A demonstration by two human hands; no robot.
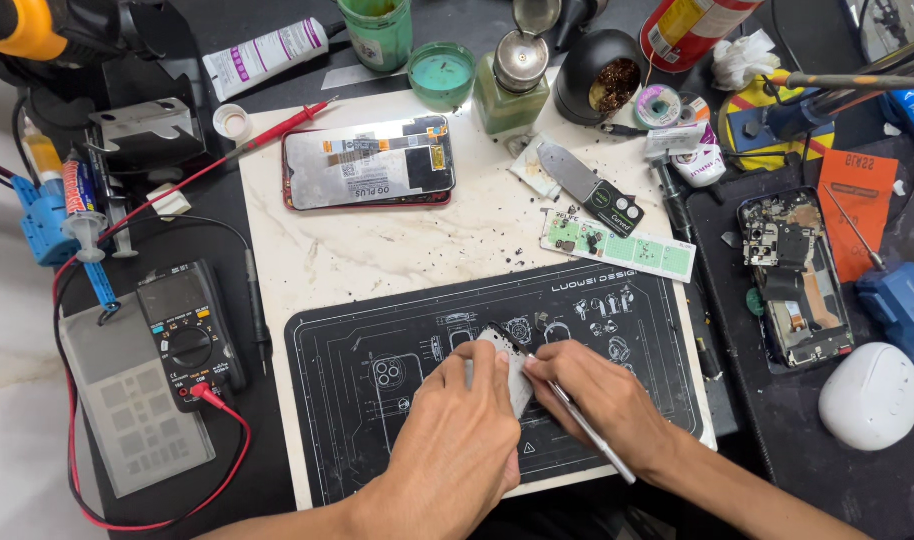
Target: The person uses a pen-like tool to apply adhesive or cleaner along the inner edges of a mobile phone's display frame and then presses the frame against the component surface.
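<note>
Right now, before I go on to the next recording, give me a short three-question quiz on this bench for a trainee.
1. True or false: the right hand holds a thin metal tool.
2. What does the left hand press onto the black mat: A) a small pale flat part, B) the multimeter, C) the green bottle?
3. Where does the opened phone lie relative to the hands?

Key
1. True.
2. A.
3. Farther from the person, on the marble board, above the mat in the picture.
</note>
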